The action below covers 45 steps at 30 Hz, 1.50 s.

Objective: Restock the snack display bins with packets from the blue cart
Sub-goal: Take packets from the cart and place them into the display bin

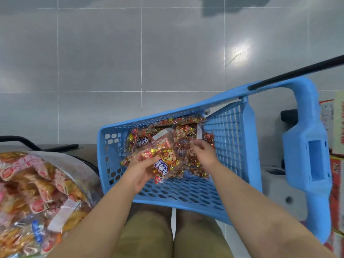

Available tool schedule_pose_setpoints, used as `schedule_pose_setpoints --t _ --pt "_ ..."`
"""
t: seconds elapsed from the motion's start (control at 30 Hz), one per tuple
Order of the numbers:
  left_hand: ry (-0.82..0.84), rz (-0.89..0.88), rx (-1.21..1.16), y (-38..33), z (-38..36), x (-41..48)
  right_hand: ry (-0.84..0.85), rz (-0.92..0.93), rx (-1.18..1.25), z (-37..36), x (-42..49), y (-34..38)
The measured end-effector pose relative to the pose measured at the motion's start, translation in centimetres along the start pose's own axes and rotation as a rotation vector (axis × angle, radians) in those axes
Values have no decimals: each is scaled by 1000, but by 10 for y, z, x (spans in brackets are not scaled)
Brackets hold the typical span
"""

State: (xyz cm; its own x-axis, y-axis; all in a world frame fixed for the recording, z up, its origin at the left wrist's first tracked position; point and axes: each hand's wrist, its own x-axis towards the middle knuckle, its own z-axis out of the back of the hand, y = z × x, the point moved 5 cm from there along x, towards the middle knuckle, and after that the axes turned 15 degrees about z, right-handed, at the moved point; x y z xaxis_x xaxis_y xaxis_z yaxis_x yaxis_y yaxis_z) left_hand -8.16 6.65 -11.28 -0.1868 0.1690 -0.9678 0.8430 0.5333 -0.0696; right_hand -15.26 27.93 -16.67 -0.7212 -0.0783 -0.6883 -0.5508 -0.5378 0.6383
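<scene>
My left hand (141, 170) has its fingers curled round one packet (164, 164), held just above the heap (178, 129) in the blue cart (232, 131). My right hand (203, 152) pinches the edge of a second packet (192, 146) lying on that heap. They look light, crinkly and slippery, with contents I judge crushable, so the sealed edge seems the best place to hold them. That makes two in my fingers. The rest overlap too much to count, perhaps a dozen.

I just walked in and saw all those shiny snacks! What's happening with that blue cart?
A person is picking snacks out of the blue plastic mesh cart. Their left hand holds a clear packet of red-and-gold wrapped snacks above the pile. Their right hand pinches a second packet lying in the cart. A big clear bag of orange snacks lies at the left.
</scene>
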Motion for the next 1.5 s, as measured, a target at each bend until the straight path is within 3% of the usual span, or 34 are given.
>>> schedule_pose_setpoints --t 0.13,0.2,0.4,0.53,0.67,0.77,0.87,1.03,1.1,1.2,1.33,1.5 --pt "-73 -10 -44 -1 27 7 248 142 -689 -10 22 -16" --pt "-102 -34 -73 -2 39 6 236 173 -887 -15 25 -20" --pt "-192 -30 -41 1 56 6 118 49 -919 -15 24 -28" --pt "-228 -10 -23 2 58 8 256 91 -973 -9 15 -27" --pt "-286 -21 63 1 56 7 192 129 -533 11 -4 -6" --pt "-294 -20 164 -1 49 5 369 82 -165 12 -19 17" --pt "-192 10 179 -2 36 4 598 140 -137 -13 -32 48" --pt "-99 -16 513 -7 23 -1 620 419 -273 -62 -30 86" --pt "-103 20 518 -7 34 0 624 437 -306 -73 -24 90" --pt "-101 59 338 -5 56 3 593 279 -64 -77 -11 91" --pt "-106 41 143 -3 76 1 112 -246 545 -79 23 76" --pt "-118 10 61 0 88 -4 48 -508 520 -112 50 63"
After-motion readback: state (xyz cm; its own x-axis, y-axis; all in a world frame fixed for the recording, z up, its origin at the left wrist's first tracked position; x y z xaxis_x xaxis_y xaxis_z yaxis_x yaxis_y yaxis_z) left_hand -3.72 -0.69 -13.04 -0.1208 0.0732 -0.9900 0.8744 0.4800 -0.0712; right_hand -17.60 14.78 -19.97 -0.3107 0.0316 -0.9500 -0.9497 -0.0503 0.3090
